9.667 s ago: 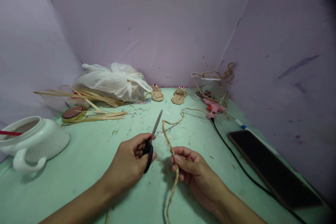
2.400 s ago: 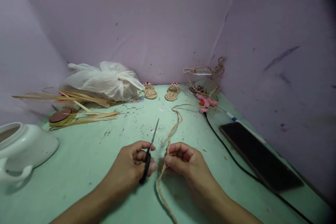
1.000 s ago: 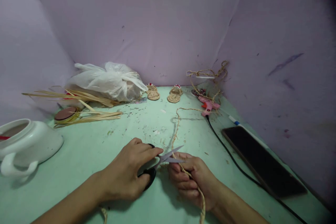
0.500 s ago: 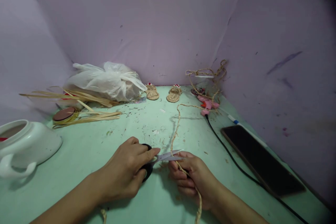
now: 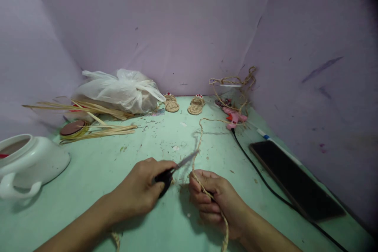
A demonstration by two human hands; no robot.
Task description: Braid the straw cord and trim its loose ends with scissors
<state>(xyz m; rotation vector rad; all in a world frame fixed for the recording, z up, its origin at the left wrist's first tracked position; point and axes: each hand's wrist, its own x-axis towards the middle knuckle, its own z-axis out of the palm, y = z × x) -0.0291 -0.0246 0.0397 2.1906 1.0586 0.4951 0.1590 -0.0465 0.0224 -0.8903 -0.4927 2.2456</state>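
My left hand [image 5: 141, 191] is closed round the black handles of a pair of scissors [image 5: 174, 168]; the closed blades point up and right, their tip beside a braided straw rope [image 5: 197, 146]. My right hand [image 5: 213, 198] is fisted on that rope near the front of the green table. From my fist the rope runs up toward the back of the table, and another stretch trails down past my wrist toward me.
A white ceramic pot [image 5: 28, 164] stands at the left. Straw strips [image 5: 97, 120], a round lid [image 5: 71, 128] and a plastic bag [image 5: 121, 91] lie behind. Two tiny woven sandals [image 5: 183, 105], a pink glue gun [image 5: 233, 117] with black cord, and a dark phone [image 5: 295, 179] lie right.
The scissors lay open across the rope above my right fist; now the blades are shut and swung up to the left of the rope. My right hand keeps its grip.
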